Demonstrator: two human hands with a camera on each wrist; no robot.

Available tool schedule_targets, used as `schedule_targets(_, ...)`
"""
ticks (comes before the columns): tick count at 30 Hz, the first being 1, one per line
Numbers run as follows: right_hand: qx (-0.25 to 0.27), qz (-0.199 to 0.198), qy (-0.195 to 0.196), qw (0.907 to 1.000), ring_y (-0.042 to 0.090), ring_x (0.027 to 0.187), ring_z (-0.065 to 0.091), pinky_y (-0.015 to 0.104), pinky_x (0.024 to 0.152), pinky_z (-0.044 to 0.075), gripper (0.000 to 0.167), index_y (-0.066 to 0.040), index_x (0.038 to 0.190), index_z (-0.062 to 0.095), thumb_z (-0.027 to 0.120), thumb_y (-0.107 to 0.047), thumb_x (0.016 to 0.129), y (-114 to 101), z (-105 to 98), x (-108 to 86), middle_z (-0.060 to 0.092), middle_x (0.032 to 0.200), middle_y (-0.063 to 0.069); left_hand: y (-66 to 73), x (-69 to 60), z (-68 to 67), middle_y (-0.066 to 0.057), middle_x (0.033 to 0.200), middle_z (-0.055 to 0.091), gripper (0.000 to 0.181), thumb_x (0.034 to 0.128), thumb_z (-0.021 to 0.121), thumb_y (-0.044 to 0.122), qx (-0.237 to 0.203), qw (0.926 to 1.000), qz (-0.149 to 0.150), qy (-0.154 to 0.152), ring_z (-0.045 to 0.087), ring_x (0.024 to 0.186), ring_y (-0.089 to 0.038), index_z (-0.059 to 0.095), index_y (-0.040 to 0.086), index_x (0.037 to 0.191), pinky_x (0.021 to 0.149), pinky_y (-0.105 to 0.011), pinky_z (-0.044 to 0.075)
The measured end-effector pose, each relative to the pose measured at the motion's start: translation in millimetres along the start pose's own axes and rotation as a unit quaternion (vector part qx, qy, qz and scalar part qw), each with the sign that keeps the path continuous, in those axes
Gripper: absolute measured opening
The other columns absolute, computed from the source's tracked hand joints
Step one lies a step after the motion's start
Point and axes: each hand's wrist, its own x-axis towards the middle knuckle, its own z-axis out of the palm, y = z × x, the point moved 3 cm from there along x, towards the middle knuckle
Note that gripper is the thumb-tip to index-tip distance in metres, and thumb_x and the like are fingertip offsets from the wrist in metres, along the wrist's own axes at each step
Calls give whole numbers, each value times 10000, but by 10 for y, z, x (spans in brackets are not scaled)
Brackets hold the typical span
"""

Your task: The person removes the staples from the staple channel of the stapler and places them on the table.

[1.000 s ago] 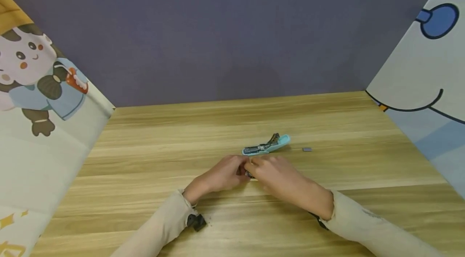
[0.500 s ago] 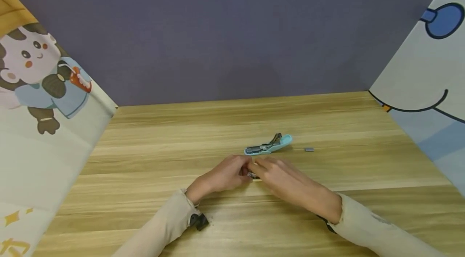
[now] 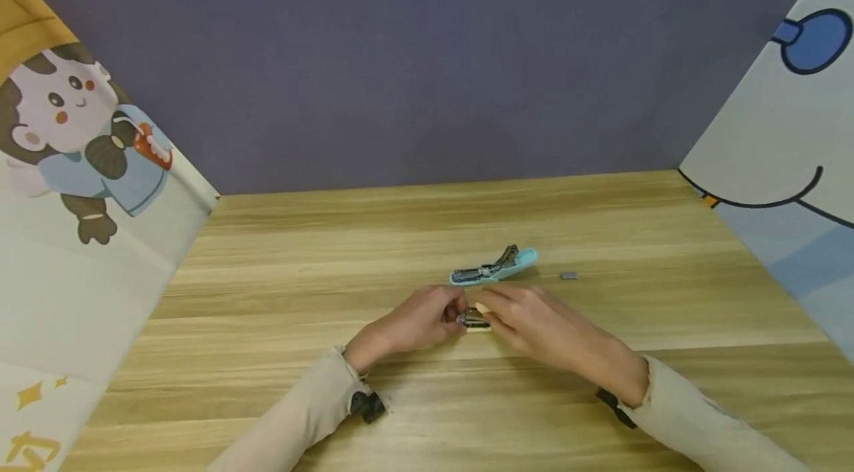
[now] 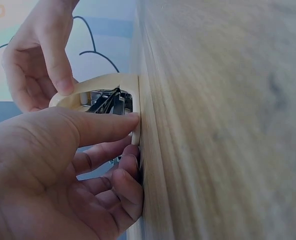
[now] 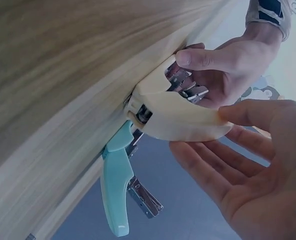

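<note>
A cream stapler [image 5: 183, 120] stands low at the wooden table, its upper arm lifted away from its base and metal parts [image 4: 108, 101] showing between them. My left hand [image 3: 414, 320] grips the base end, thumb laid along it. On the upper arm, the thumb and fingers of my right hand [image 3: 550, 324] pinch the cream cover near its tip. Just beyond both hands lies a teal stapler [image 3: 472, 279], spread wide with its metal magazine raised; neither hand touches it. In the head view the hands hide much of the cream stapler.
A small grey strip [image 3: 568, 276], which looks like staples, lies right of the teal stapler. The wooden table [image 3: 300, 250] meets a dark back wall [image 3: 427, 87], with cartoon-printed panels at the left and right sides.
My right hand has shifted to the right, away from the left one, and more of the cream stapler's metal inside shows between them. The left hand keeps its grip; the teal stapler stays put.
</note>
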Motion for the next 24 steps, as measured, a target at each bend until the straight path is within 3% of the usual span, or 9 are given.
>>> schedule_targets(5,-139,-80,353,9992,104,760,659,193,610,526,297,-74,1216,660,706,-145,931,18,9,-10,684,1108,65,14,14,-5,76,767,577,153,892,757,151,47,10000,29,-6,521,685,-46,614,117,934,639,-201,453)
schedule_targets(8,-259,-81,561,9981,106,759,666,212,600,530,251,-91,1156,684,716,-192,929,23,-7,-12,696,1059,34,21,23,-10,78,777,575,142,899,749,150,58,10000,59,-19,523,693,-51,617,116,936,639,-202,454)
schedule_targets(14,-162,241,623,9976,111,754,667,216,629,545,231,-77,1125,694,728,-167,915,25,-33,-30,712,1014,43,14,17,-17,76,790,576,138,900,745,137,17,9999,145,2,527,701,-52,611,122,933,642,-205,460)
schedule_targets(19,741,788,750,9913,130,808,692,194,676,555,231,-63,1111,700,749,-102,889,79,-45,-99,722,1040,64,10,9,-11,78,805,581,153,886,762,136,52,9999,161,39,538,729,-58,617,125,935,674,-207,468)
schedule_targets(24,1922,1218,877,9698,196,883,713,227,738,568,243,-75,1082,699,752,2,858,170,-55,-158,714,1022,75,8,5,2,78,808,582,160,875,771,141,9,9999,80,81,550,745,-75,625,121,937,691,-208,474)
